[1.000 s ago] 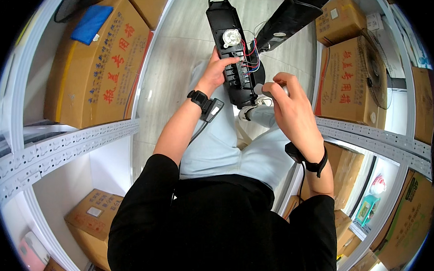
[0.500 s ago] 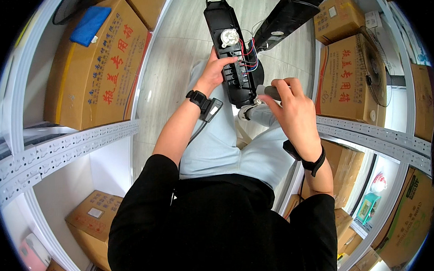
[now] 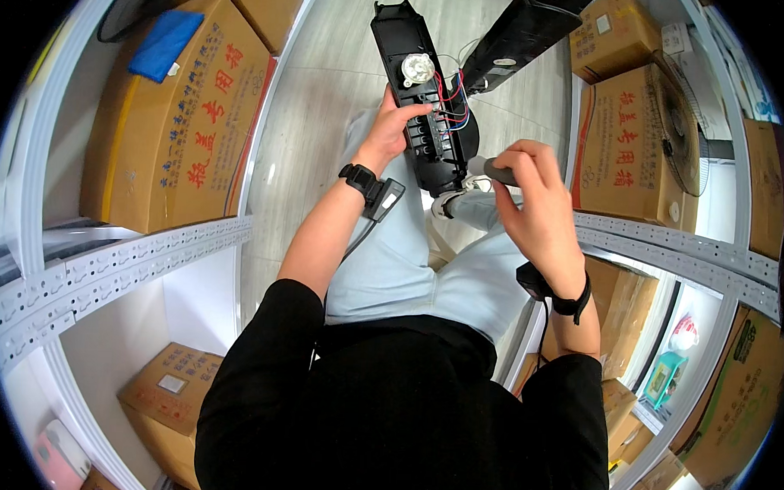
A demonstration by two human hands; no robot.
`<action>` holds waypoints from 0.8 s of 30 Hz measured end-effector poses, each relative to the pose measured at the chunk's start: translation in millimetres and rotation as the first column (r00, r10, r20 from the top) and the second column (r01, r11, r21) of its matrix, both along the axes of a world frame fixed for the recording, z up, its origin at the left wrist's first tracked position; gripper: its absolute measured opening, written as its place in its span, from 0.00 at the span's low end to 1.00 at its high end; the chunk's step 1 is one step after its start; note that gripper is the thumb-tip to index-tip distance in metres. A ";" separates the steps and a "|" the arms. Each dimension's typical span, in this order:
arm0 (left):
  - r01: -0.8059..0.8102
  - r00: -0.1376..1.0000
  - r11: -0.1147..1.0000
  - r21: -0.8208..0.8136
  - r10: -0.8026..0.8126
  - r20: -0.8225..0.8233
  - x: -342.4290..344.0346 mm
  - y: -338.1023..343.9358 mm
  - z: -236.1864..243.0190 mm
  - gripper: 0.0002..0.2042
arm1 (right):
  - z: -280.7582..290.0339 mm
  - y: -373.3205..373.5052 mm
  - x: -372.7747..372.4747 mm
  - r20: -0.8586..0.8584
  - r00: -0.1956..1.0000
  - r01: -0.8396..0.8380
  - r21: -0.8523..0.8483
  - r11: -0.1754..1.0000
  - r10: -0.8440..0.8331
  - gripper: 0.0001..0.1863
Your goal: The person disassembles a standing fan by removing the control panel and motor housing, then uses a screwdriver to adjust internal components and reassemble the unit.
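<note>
My left hand (image 3: 389, 134) is closed on the left edge of a long black plastic housing (image 3: 430, 151), its thumb lying across the inside. A round clear-and-metal motor (image 3: 417, 70) sits in the housing's upper half. Red, blue and black wires (image 3: 456, 100) loop out along its right side. To the right of the housing's lower end, my right hand (image 3: 536, 194) grips a grey cylindrical tool (image 3: 498, 172) between curled fingers and thumb. The tool's pale end points left toward the housing; its tip is too small to make out.
A tall black panel (image 3: 524, 38) stands on the floor beyond, linked by thin wires. Metal shelves (image 3: 141, 258) with cardboard boxes (image 3: 168, 116) flank me on both sides. A fan grille (image 3: 672, 125) leans by the right box (image 3: 616, 136). My legs (image 3: 391, 271) are below the housing.
My right hand and the grey tool have shifted slightly right, and the fingers have curled more around the handle. The housing in my left hand has barely moved.
</note>
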State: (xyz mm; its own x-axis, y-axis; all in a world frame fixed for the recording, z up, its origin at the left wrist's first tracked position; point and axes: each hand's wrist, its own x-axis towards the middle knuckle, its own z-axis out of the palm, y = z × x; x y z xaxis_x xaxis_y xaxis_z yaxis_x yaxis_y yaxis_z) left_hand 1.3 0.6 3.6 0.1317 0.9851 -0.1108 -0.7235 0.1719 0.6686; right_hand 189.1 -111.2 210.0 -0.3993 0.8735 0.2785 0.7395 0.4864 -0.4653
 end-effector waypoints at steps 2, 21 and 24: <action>-0.003 1.000 1.000 0.025 0.003 -0.002 -1.5 1.4 -3.8 0.29 | 7.2 1.0 5.2 -0.065 0.997 0.031 0.022 0.999 -0.029 0.16; 0.071 0.990 0.993 0.099 -0.058 -0.128 -2.3 -6.3 6.6 0.23 | -49.8 47.2 29.4 -0.509 0.790 0.406 0.016 0.914 -0.342 0.15; 0.074 0.996 0.989 0.125 -0.068 -0.052 -1.8 -6.5 3.5 0.17 | -50.7 48.9 28.7 -0.500 0.793 0.410 0.017 0.912 -0.347 0.15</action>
State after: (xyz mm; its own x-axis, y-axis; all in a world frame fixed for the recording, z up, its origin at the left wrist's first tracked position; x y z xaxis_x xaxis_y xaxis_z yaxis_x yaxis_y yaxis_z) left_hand -0.5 -5.9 7.1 0.1993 0.9799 0.0069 -0.6794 0.1331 0.7216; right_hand 217.8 -62.4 159.3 0.1671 0.8742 0.4559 0.5767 0.2884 -0.7644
